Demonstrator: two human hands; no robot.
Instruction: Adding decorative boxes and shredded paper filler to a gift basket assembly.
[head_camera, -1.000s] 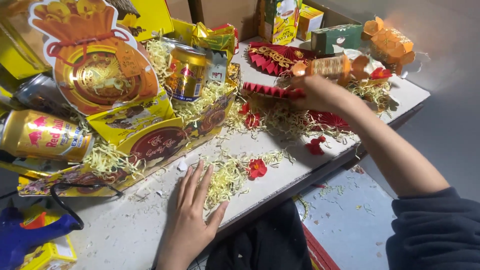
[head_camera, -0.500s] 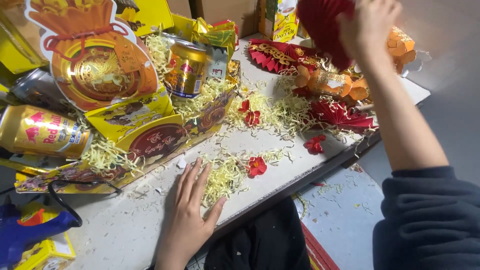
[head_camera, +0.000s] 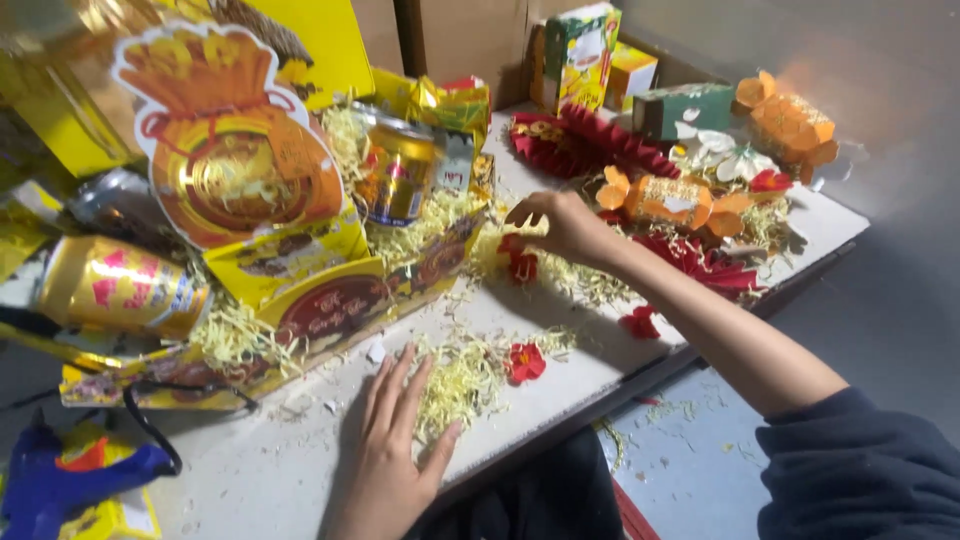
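Head-camera view over a cluttered grey work table (head_camera: 300, 470): the person's right hand (head_camera: 560, 225) reaches forward, fingers loosely curled and apart, closed on nothing that can be made out, hovering just above a small red paper flower (head_camera: 520, 262) that lies in a drift of pale yellow shredded paper (head_camera: 460, 375). The flower sits directly under and slightly near-side of that hand, well ahead and to the right of the left hand (head_camera: 395, 455), which rests flat and spread on the table edge, its fingertips touching the shreds; the right hand is clearly the nearer one. A second red paper flower (head_camera: 525, 362) lies just right of the left hand's fingers, and a third (head_camera: 640, 322) near the table's right edge beneath the forearm. Left of the reaching hand stands a gold drink can (head_camera: 400, 175) in a yellow gift tray, behind a gold-and-red money-bag-shaped card sign (head_camera: 235, 140); another gold can (head_camera: 120, 285) lies on its side at far left. Beyond the hand are a red pleated paper fan (head_camera: 590, 140), an orange candy-shaped paper box (head_camera: 665, 200), a green carton (head_camera: 690, 105) and a blue glue gun (head_camera: 60, 480) at lower left.
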